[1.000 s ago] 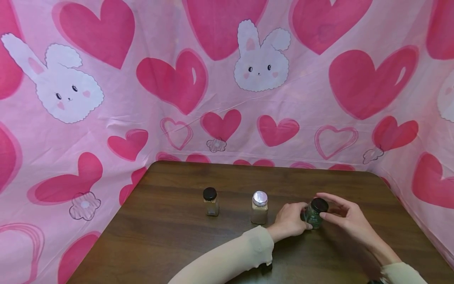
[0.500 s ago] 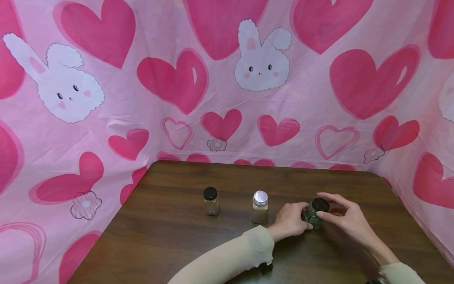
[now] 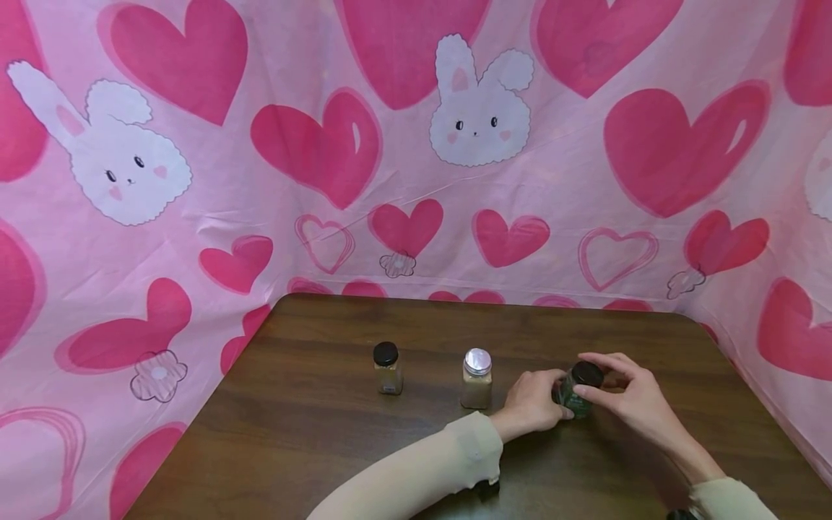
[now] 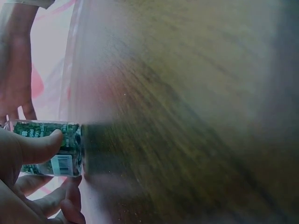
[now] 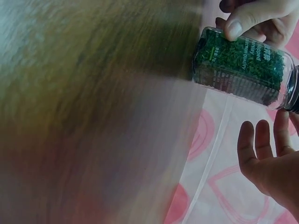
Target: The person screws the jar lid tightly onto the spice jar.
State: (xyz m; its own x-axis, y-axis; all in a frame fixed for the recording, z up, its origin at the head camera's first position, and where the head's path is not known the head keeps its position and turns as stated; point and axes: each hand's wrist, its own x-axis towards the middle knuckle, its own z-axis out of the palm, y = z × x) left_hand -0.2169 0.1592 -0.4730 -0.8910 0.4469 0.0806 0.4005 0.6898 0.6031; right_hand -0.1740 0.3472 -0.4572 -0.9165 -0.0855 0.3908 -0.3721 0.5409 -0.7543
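A clear spice jar of chopped dried parsley (image 5: 238,67) with a black lid (image 3: 588,373) stands toward the right of the table. My left hand (image 3: 534,401) grips its body from the left, thumb across the front, as the left wrist view also shows. At the lid, my right hand (image 3: 640,401) pinches with its thumb in front and fingers behind; its other fingers are spread in the right wrist view. To the left stand a jar with a shiny silver top (image 3: 477,379) and a black-lidded jar (image 3: 388,368), both holding tan contents and touched by neither hand.
The brown wooden table (image 3: 312,448) has a pink cloth wall (image 3: 559,188) with hearts and rabbits around its back and sides. A small dark item (image 3: 489,489) shows below my left sleeve, mostly hidden.
My right thumb has slid a little to the left across the front of the lid, and the right wrist has shifted slightly left. The left hand and the other jars keep their places.
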